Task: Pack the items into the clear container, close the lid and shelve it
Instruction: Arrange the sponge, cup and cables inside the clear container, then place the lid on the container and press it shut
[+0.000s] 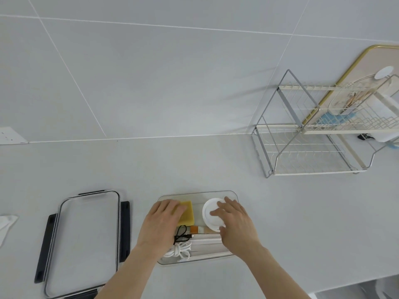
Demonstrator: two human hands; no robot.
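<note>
The clear container (195, 193) lies on the counter in front of me. Inside it are a yellow sponge (187, 214), a round white lid-like disc (210, 212), a black cable (181, 233), a coiled white cable (180, 250), a small brush with an orange band (197, 229) and white flat packets (208, 244). My left hand (160, 223) rests flat on the sponge's left part. My right hand (234, 221) presses its fingers on the white disc. The container's clear lid (84, 238) with dark clips lies flat to the left.
A two-tier wire rack (302, 134) stands at the back right against the tiled wall, beside a gold-rimmed board (367, 59) and white items. A white cloth (6, 225) lies at the far left. The counter's front edge drops off at lower right.
</note>
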